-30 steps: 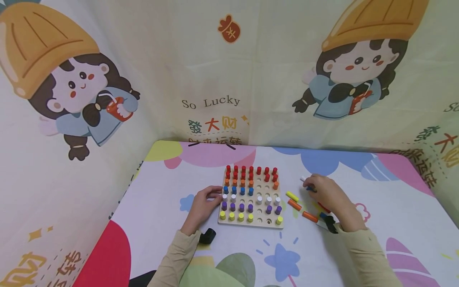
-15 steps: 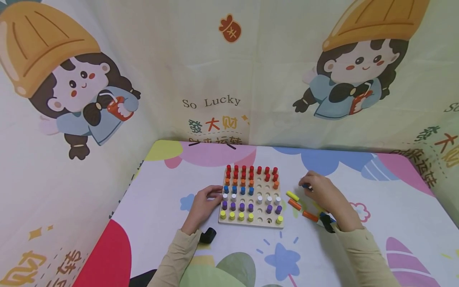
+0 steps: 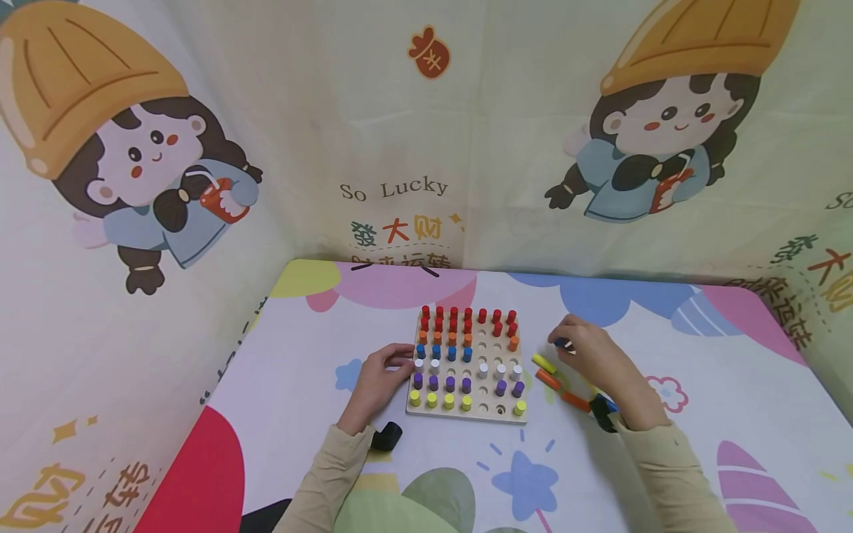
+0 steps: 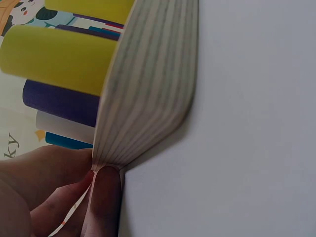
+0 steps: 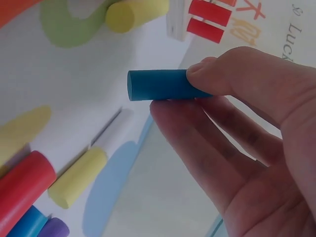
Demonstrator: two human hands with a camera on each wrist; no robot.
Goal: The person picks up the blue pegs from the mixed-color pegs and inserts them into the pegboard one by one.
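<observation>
A wooden pegboard [image 3: 466, 417] stands mid-table, with rows of red, orange, blue, white, purple and yellow pegs and some bare holes. At its left edge is my left hand [image 3: 376, 385]; thumb and fingertip pinch the board's side [image 4: 148, 84] in the left wrist view. To the right of the board, my right hand [image 3: 593, 355] holds a blue peg [image 5: 158, 85] level between thumb and fingers, one end sticking out. Near that hand lie a loose yellow peg [image 3: 543, 363] and two orange pegs, one nearer the board [image 3: 548, 380], the other [image 3: 576, 402] by the wrist.
Under the right hand, the right wrist view shows a red peg [image 5: 24, 192], another yellow peg [image 5: 79, 177], a white peg [image 5: 114, 131] and a purple peg [image 5: 53, 228] lying loose. A patterned cloth [image 3: 306, 444] covers the table; a printed curtain [image 3: 506, 148] hangs behind it.
My right hand has moved left toward the pegboard with the blue peg. A white peg seen at its fingertips one second ago no longer shows there. The left hand stays at the board.
</observation>
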